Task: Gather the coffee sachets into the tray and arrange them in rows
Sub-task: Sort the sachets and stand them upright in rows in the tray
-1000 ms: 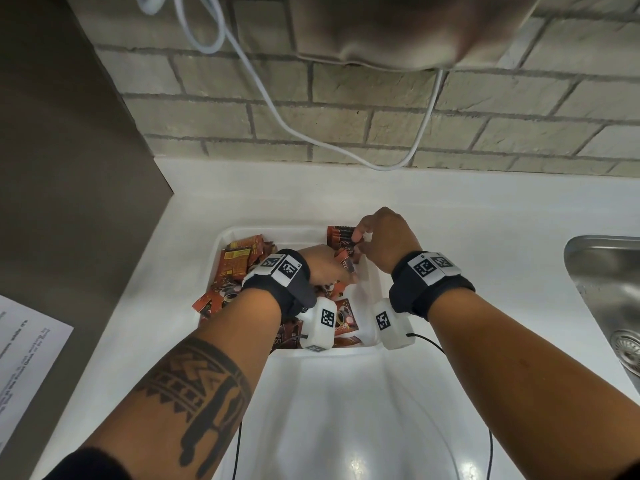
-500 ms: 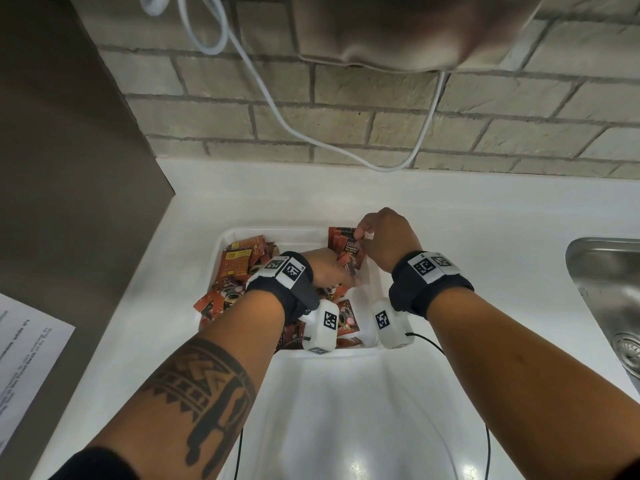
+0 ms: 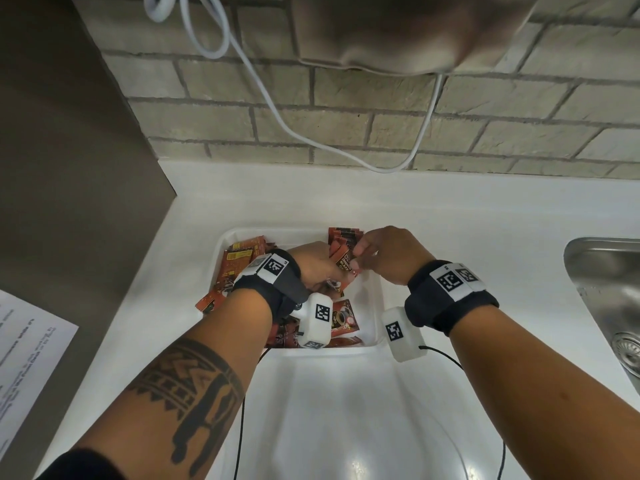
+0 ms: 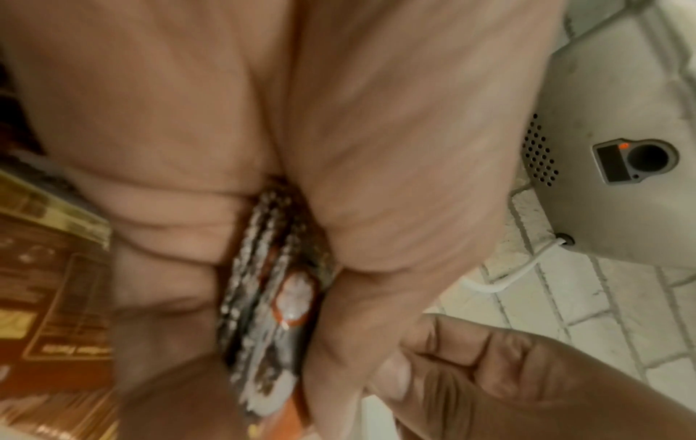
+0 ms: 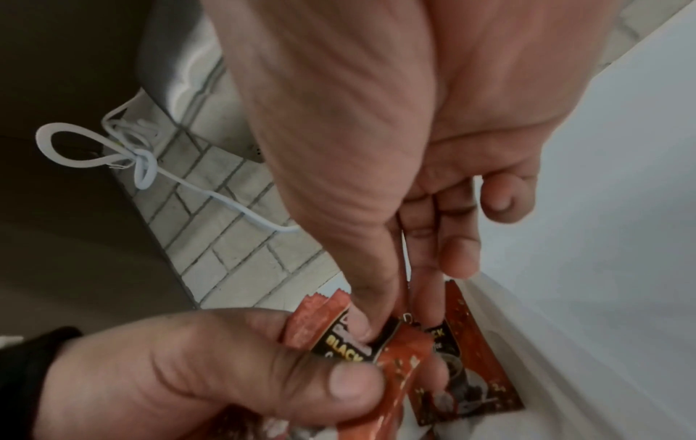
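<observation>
Here, a small stack of coffee sachets (image 3: 341, 259) is held above the white tray (image 3: 375, 308), long axes roughly upright and tilted slightly, top edges pointing away toward the brick wall (image 3: 346, 109); from the left wrist view the stack (image 4: 267, 297) is seen edge-on. The left hand (image 3: 320, 268) is closed around the lower part of the stack, thumb pressed on the front sachet (image 5: 391, 369). The right hand (image 3: 391, 252) is curled just beside it, and a sachet marked "BLACK" (image 5: 339, 342) is pinched at its top between thumb and forefinger. More sachets (image 3: 239, 268) are piled loosely in the tray to the left of the left hand, with others (image 3: 343, 318) lying flat beneath the wrists. The tray sits on a white counter (image 3: 450, 216). A steel sink (image 3: 609, 289) is set well to the right of the right hand, a white cable (image 3: 277, 116) hangs on the wall beyond both hands, and a printed sheet (image 3: 24, 348) lies far to the left.
</observation>
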